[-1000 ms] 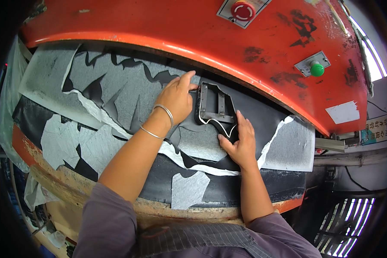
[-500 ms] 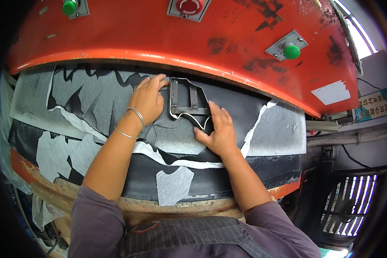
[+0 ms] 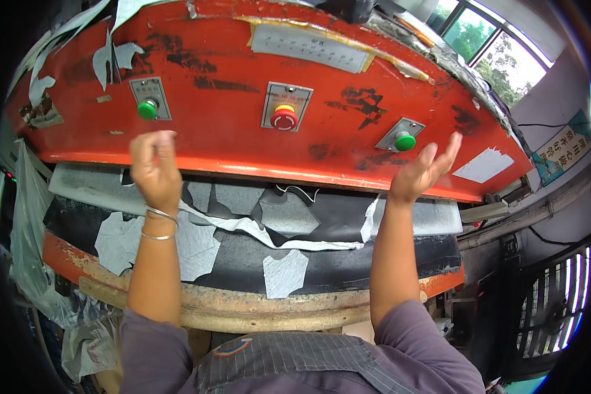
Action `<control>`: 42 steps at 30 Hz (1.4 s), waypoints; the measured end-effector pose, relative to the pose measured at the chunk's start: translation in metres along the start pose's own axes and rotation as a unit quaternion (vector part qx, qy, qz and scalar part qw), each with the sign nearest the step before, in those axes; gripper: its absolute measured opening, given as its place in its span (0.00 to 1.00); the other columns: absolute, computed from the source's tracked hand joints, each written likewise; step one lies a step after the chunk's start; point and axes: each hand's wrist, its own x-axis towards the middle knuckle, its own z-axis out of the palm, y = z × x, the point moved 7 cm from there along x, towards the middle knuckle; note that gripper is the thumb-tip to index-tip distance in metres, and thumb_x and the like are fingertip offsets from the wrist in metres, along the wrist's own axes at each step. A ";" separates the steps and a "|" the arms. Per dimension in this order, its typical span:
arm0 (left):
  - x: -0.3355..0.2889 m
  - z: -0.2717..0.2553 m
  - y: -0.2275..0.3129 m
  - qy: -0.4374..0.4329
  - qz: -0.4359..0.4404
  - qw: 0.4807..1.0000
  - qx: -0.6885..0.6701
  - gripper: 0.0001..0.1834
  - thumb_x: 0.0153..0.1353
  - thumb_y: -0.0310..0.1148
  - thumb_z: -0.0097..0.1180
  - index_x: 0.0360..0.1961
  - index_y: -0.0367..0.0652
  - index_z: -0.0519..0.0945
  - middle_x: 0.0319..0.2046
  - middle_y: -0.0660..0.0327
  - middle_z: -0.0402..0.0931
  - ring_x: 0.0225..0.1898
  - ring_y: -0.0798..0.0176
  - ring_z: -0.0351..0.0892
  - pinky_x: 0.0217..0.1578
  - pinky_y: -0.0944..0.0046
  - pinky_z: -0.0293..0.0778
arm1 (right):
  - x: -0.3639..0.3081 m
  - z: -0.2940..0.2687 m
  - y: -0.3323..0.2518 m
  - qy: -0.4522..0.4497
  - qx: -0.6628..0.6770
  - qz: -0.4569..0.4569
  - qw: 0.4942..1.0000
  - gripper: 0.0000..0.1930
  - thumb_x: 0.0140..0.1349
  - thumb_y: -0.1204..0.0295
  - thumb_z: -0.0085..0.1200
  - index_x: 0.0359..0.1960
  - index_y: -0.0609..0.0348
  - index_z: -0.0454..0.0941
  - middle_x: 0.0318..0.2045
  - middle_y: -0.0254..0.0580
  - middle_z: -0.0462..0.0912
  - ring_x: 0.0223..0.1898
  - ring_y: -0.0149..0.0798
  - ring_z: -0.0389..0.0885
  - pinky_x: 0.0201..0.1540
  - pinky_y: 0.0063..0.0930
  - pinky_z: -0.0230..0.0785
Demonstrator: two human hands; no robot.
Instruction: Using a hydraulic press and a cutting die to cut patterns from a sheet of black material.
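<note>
Both my hands are raised in front of the orange-red machine panel (image 3: 236,141), with nothing seen in either. My left hand (image 3: 156,169), two metal bangles at its wrist, is just below the left green push button (image 3: 147,109), its fingers loosely bent and apart. My right hand (image 3: 421,172) has its fingers stretched beside and below the right green button (image 3: 405,142); neither hand visibly touches a button. Beneath the panel lies a black sheet (image 3: 341,213) with a torn white edge. A thin curved rim of the cutting die (image 3: 299,192) shows under the panel's lower edge.
A red stop button (image 3: 284,119) sits between the green ones. Grey-white scraps (image 3: 285,272) lie on the black front ledge (image 3: 236,262). Plastic sheeting (image 3: 36,230) hangs at left. A black slatted guard (image 3: 551,308) stands at right.
Both hands have left the cutting die and black sheet, rising and spreading apart toward the two green buttons. The view has tilted up, showing more of the panel; the die is now mostly hidden.
</note>
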 end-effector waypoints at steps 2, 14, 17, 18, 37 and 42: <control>0.030 -0.010 0.011 0.047 0.127 0.988 0.072 0.08 0.67 0.28 0.50 0.32 0.37 0.76 0.31 0.58 0.74 0.35 0.61 0.73 0.42 0.62 0.70 | 0.022 0.024 0.001 0.031 -0.046 -0.041 0.998 0.29 0.69 0.59 0.42 0.65 0.67 0.58 0.69 0.60 0.51 0.70 0.55 0.48 0.70 0.48 0.38; -0.149 0.000 0.057 -0.480 -0.131 0.866 -0.051 0.09 0.58 0.34 0.59 0.27 0.40 0.82 0.24 0.55 0.77 0.29 0.53 0.78 0.32 0.59 0.74 | -0.182 -0.033 -0.105 -0.674 0.063 -0.082 0.732 0.33 0.51 0.46 0.62 0.50 0.61 0.76 0.43 0.46 0.79 0.48 0.46 0.74 0.52 0.39 0.64; -0.201 -0.002 0.099 -0.524 -0.122 0.841 -0.062 0.09 0.57 0.36 0.59 0.27 0.42 0.83 0.25 0.56 0.77 0.31 0.51 0.78 0.33 0.56 0.75 | -0.228 -0.078 -0.123 -0.718 0.043 -0.068 0.691 0.34 0.46 0.53 0.66 0.54 0.59 0.72 0.44 0.43 0.77 0.47 0.45 0.74 0.49 0.38 0.67; -0.207 -0.003 0.109 -0.503 -0.089 0.859 -0.020 0.10 0.57 0.37 0.58 0.26 0.43 0.83 0.25 0.56 0.77 0.31 0.51 0.78 0.33 0.55 0.75 | -0.234 -0.083 -0.122 -0.711 0.024 -0.064 0.700 0.31 0.44 0.58 0.67 0.50 0.58 0.73 0.41 0.42 0.77 0.45 0.44 0.75 0.47 0.36 0.69; -0.190 0.090 0.043 -0.555 -0.097 0.822 -0.090 0.09 0.58 0.35 0.59 0.32 0.39 0.84 0.26 0.53 0.80 0.31 0.55 0.81 0.33 0.61 0.75 | -0.175 0.067 0.000 -0.673 -0.035 -0.043 0.738 0.30 0.51 0.50 0.63 0.54 0.49 0.76 0.58 0.51 0.70 0.57 0.53 0.69 0.52 0.44 0.72; -0.167 0.163 0.011 -0.477 -0.196 0.840 -0.171 0.19 0.57 0.24 0.55 0.51 0.36 0.76 0.41 0.53 0.76 0.33 0.63 0.79 0.36 0.67 0.75 | -0.192 0.151 0.046 -0.736 -0.047 -0.048 0.674 0.33 0.46 0.50 0.66 0.52 0.53 0.75 0.63 0.61 0.61 0.62 0.59 0.61 0.59 0.45 0.65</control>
